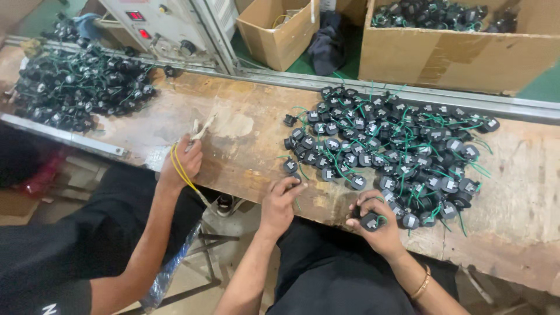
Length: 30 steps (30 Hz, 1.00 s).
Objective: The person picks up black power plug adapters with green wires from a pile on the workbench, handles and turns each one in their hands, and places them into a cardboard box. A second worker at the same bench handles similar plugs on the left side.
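Head camera, looking steeply down from close above.
It faces the worn wooden workbench (245,140): near edge and lap at bottom, cardboard boxes (455,55) far behind.

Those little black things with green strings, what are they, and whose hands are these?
The camera sits on a person's head and looks down, so the two hands at the bottom are theirs. The right hand holds one small black part with a green wire. The left hand rests at the edge of the worn wooden bench, close to the big pile of such parts. Another person's hand holds yellow wires. A second pile and cardboard boxes lie farther back.
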{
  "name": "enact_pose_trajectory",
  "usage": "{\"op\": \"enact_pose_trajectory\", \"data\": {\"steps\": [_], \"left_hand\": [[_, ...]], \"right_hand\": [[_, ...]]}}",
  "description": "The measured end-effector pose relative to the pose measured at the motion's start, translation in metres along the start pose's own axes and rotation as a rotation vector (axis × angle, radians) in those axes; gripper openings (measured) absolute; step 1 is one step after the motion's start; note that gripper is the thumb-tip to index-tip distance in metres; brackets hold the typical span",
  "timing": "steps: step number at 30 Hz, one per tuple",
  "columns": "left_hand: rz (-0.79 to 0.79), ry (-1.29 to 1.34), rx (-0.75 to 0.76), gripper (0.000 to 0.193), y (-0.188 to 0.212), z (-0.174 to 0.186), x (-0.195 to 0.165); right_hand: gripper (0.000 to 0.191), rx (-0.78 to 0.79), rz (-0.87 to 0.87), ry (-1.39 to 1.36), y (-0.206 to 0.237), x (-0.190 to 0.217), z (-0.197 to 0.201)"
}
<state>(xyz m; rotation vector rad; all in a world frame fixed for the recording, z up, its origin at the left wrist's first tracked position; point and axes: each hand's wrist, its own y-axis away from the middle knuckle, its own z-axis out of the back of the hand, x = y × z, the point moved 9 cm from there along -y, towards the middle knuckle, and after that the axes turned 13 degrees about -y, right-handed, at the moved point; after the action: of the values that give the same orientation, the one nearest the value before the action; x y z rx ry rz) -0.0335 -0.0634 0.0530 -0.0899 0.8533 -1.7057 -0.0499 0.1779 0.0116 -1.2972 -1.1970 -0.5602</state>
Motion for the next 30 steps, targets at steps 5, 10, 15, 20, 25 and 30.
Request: {"op": "enact_pose_trajectory", "data": {"steps": [5, 10, 15, 20, 25, 30], "left_hand": [[0.183, 0.279, -0.069, 0.039, 0.013, -0.018, 0.029], [0.586, 0.656, -0.375, 0.029, 0.022, -0.027, 0.073], [0.516, 1.053, -0.229, 0.032, 0.020, -0.051, 0.010], [0.096, 0.801, -0.088, 0.029, -0.019, -0.046, -0.067], [-0.069, 0.708, -0.083, 0.025, -0.031, -0.025, -0.082], [-0.168, 0.659, 0.035, 0.020, -0.020, -0.025, -0.076]], "right_hand": [[0.039, 0.064, -0.060, -0.002, -0.001, -0.004, 0.000], [0.039, 0.066, -0.052, 0.002, -0.001, -0.005, 0.000], [0.051, 0.066, -0.060, 0.025, -0.003, -0.003, 0.001], [0.061, 0.224, 0.102, 0.147, -0.005, 0.011, -0.014], [0.046, 0.127, -0.037, 0.156, -0.007, 0.000, -0.002], [0.043, 0.016, -0.021, 0.288, -0.008, 0.005, 0.002]]}}
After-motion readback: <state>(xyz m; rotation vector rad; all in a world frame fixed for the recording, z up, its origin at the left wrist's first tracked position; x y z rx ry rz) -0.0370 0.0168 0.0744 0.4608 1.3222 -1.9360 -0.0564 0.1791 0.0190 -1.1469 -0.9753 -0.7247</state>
